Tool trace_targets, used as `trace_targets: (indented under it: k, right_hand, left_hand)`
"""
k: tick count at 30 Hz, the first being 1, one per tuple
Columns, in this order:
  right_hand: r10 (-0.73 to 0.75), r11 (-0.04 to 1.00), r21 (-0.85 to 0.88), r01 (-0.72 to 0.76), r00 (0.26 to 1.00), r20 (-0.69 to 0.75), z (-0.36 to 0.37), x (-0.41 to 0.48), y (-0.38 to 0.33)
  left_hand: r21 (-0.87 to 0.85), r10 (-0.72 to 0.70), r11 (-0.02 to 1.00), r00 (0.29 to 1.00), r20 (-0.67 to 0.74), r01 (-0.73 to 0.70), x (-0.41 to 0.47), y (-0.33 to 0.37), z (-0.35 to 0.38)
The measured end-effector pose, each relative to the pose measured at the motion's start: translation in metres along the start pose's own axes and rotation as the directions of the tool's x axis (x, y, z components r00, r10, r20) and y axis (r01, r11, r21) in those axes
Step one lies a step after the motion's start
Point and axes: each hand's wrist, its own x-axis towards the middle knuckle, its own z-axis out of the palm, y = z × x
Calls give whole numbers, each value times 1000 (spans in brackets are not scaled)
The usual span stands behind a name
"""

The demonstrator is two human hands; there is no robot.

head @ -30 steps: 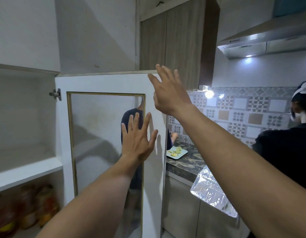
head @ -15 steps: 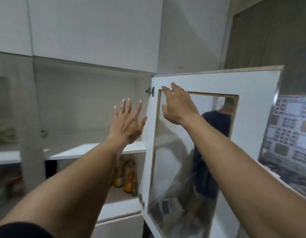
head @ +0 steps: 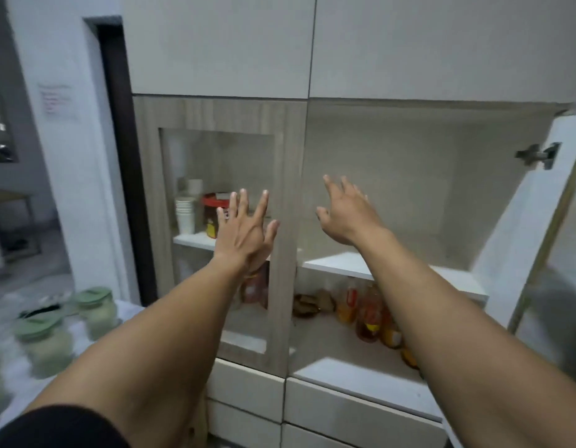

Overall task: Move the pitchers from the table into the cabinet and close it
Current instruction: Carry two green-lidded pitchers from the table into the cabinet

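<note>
Several glass pitchers with green lids point(head: 46, 342) stand on the table point(head: 15, 392) at the lower left, blurred. The cabinet's right compartment is open, with a bare white upper shelf point(head: 360, 265) and its glass door point(head: 538, 253) swung out to the right. My left hand point(head: 244, 227) is raised with fingers spread in front of the closed left glass door point(head: 280, 240). My right hand point(head: 346, 211) is raised, fingers apart, in front of the open compartment. Neither hand holds anything.
Bottles point(head: 367, 315) stand on the open compartment's lower shelf. Paper cups point(head: 185, 213) and a red-lidded jar point(head: 213, 215) sit behind the left glass door. White drawers point(head: 344, 405) lie below. A dark doorway point(head: 118, 156) is at the left.
The view has swung left from the open door to the cabinet front and the table. My right hand has come off the door's edge; both hands now hover before the cabinet.
</note>
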Motion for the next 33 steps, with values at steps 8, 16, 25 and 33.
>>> trace_targets:
  k: [8,16,25,33]
  right_hand:
    - [-162,978,145,153,985,51,94,59,-132]
    - [-368,901,293,319,921,129,206,99,-257]
    - [-570,778,444,444,797,202,353,147,-361]
    - [-646,708,567,421,711,278,488,184,-417]
  left_hand:
    - [113,-162,980,987,-5,162,-12,-156,-6]
    - [146,-437,890,899,0,432,-55,-290,17]
    - [198,-653,734,755,-59,650,-70,-405,74]
    - [110,-802,575,585,-119,811,-83,-486,154]
